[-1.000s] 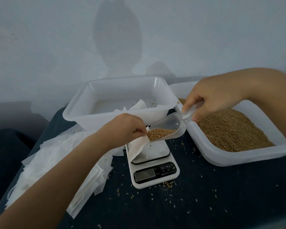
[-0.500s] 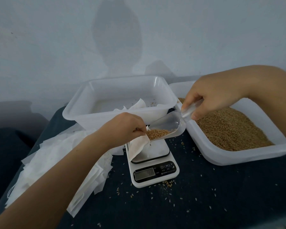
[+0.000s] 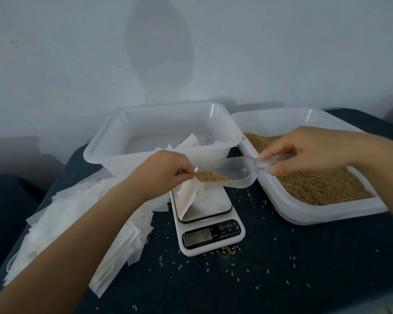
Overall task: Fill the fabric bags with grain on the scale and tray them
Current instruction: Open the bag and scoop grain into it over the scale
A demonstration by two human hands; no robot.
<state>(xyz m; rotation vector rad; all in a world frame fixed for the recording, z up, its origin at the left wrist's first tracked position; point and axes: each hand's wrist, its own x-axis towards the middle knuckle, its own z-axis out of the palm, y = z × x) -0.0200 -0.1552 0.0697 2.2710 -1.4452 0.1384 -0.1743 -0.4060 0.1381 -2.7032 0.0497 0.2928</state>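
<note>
Before you, the dark blue cloth-covered counter (image 3: 281, 279) carries a white digital scale (image 3: 210, 225), an empty-looking white plastic tub (image 3: 104, 152), a white plastic tray of brown grain (image 3: 304, 214), stacked white fabric bags (image 3: 66, 223), and scattered loose grains (image 3: 230, 249).

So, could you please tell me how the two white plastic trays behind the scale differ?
The right tray holds a bed of brown grain, while the left tray holds only white fabric and a few stray kernels. The left tray looks deeper and the right tray shallower. Both are white, rectangular and side by side.
</note>
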